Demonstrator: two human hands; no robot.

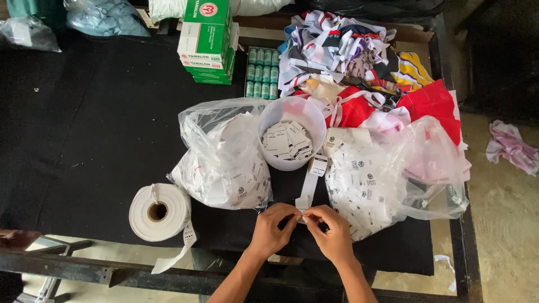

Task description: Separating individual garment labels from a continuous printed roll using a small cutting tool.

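My left hand [272,227] and my right hand [332,230] meet at the near edge of the black table [84,123], fingertips pinched together on the end of a white label strip [307,188]. The strip runs up to a small label roll [318,165] resting against a translucent plastic tub [292,115] that holds several cut white labels [287,140]. A clear plastic bag of labels [224,154] lies just left of my hands. Another clear bag with printed labels [387,179] lies to the right.
A large white tape roll [159,212] lies at the near left with its tail hanging off the edge. Green and white boxes [209,39] and a tray of green spools [261,73] stand at the back. Colourful fabric pieces [359,62] are piled back right.
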